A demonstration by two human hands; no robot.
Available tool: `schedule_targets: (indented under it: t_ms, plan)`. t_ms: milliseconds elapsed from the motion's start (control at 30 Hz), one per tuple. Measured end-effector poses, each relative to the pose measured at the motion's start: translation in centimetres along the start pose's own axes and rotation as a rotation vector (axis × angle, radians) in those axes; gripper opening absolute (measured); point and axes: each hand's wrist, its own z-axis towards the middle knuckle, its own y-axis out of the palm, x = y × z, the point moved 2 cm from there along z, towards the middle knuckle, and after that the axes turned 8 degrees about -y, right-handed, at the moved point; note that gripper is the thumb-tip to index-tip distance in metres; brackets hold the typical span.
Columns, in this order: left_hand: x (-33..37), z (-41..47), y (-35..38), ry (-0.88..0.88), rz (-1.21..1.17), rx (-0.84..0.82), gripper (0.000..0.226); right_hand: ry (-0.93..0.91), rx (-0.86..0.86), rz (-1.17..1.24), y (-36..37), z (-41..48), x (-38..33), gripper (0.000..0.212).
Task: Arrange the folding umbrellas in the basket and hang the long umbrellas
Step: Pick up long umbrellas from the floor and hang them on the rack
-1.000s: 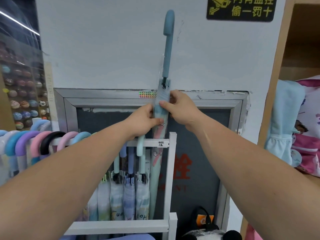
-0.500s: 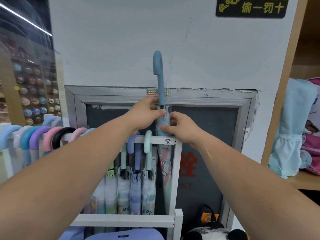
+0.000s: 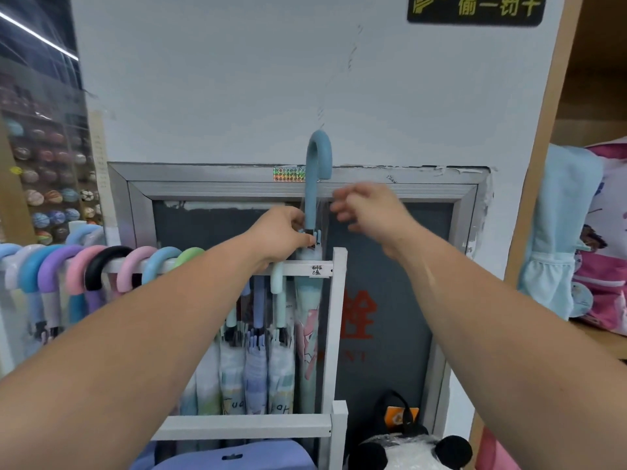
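The long pale-blue umbrella with a curved hook handle [image 3: 318,184] now stands lower than a second ago: its crook, which reached near the top of the frame, sits at centre frame just above the white rack's top rail [image 3: 305,269], and the hook has turned so its open end faces right. The left hand [image 3: 283,234] pinches the shaft just below the handle, fingers closed on it. The right hand [image 3: 368,212], which half a second ago gripped the folded canopy, has let go and hovers blurred just right of the handle, fingers loosely spread and holding nothing. By my reading the umbrella is nearly placed; the hook still has to be turned and dropped over the rail.

Room is tight. The white upright post [image 3: 339,300] stands just right of the canopy, and a mint-handled umbrella [image 3: 277,283] hangs immediately left, so only a narrow slot of bare rail remains between them. Farther left the rail is crowded with the row of pastel and black hook handles [image 3: 101,269]. Above the rail the grey metal frame [image 3: 217,184] and wall leave free space to lift.
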Motion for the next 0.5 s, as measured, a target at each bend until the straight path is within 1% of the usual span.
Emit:
schedule_targets:
  t_ms: [33, 67, 100, 167, 267, 333, 400, 467, 500]
  plan:
    - [0.0, 0.0, 0.0, -0.003, 0.003, -0.017, 0.017, 0.002, 0.045, 0.131, -0.6, 0.4, -0.8, 0.022]
    - [0.0, 0.0, -0.1, -0.005, 0.006, -0.031, 0.016, -0.005, 0.043, 0.227, -1.0, 0.8, -1.4, 0.024]
    - [-0.1, 0.0, 0.0, -0.009, 0.006, -0.042, 0.015, -0.018, 0.003, 0.280, -1.3, 1.1, -2.0, 0.033]
    - [-0.2, 0.1, 0.1, -0.014, 0.007, -0.064, 0.014, -0.065, -0.101, 0.280, -1.3, 1.5, -2.7, 0.048]
    - [-0.2, 0.2, 0.2, -0.010, 0.050, -0.094, 0.012, -0.102, -0.223, 0.242, -0.8, 1.9, -3.0, 0.043]
    - [-0.2, 0.0, 0.3, -0.002, 0.073, -0.101, 0.011, -0.100, -0.283, 0.220, -0.8, 2.0, -3.1, 0.048]
    - [0.0, -0.1, 0.3, -0.001, 0.080, -0.103, 0.012, -0.111, -0.307, 0.190, -0.8, 2.1, -3.1, 0.048]
    - [0.1, -0.1, 0.1, -0.013, 0.090, -0.107, 0.013, -0.134, -0.291, 0.191, -0.6, 2.2, -2.9, 0.044]
    - [0.1, -0.1, -0.2, -0.025, 0.080, -0.108, 0.015, -0.140, -0.281, 0.184, -0.4, 2.1, -2.8, 0.046]
